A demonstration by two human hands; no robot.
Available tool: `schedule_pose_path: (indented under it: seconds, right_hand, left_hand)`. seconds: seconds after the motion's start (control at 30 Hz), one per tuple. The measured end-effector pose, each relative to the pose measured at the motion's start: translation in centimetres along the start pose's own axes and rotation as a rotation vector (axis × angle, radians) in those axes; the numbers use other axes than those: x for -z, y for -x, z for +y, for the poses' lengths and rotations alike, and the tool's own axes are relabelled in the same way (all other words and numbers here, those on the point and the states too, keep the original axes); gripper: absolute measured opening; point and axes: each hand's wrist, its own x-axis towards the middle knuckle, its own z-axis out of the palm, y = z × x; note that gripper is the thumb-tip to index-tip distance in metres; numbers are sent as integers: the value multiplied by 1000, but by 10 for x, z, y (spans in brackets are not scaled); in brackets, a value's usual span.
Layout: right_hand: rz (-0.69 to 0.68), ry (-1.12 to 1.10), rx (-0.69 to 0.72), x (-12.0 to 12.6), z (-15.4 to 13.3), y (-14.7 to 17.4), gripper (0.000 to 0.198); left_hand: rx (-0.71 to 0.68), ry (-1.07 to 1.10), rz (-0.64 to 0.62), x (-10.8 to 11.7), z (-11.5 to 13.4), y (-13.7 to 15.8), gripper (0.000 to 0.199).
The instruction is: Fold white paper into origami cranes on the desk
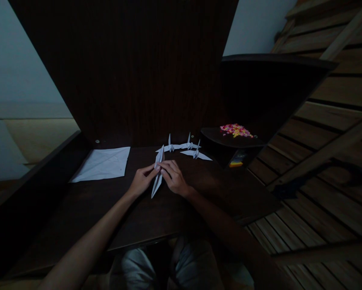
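Observation:
Between my two hands is a long, narrow piece of folded white paper (158,187), pointed at both ends and tilted over the desk. My left hand (142,179) pinches its left side near the middle, thumb and fingers together. From the other side my right hand (175,178) grips the same folded paper, its thumb and fingertips at the centre. Just beyond the hands stand white paper cranes, one (171,148) at the left, another (189,145) beside it, and a third (195,154) nearer to me, all with wings spread.
A creased white paper sheet (104,164) lies on the dark desk (138,229) to the left. On a small corner shelf (211,135) at the right sits a pile of pink, red and yellow pieces (236,130). Below it is a small yellow-and-dark item (236,160). A tall back panel (132,72) rises behind.

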Motion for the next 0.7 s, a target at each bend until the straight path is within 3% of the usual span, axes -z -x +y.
schedule_pose_path:
  seconds: [0.4, 0.7]
  right_hand:
    - [74, 56, 57, -6, 7, 0, 32]
    - [102, 52, 8, -4, 5, -2, 29]
  left_hand:
    - [64, 48, -76, -5, 4, 4, 41]
    - [187, 295, 30, -7, -3, -1, 44]
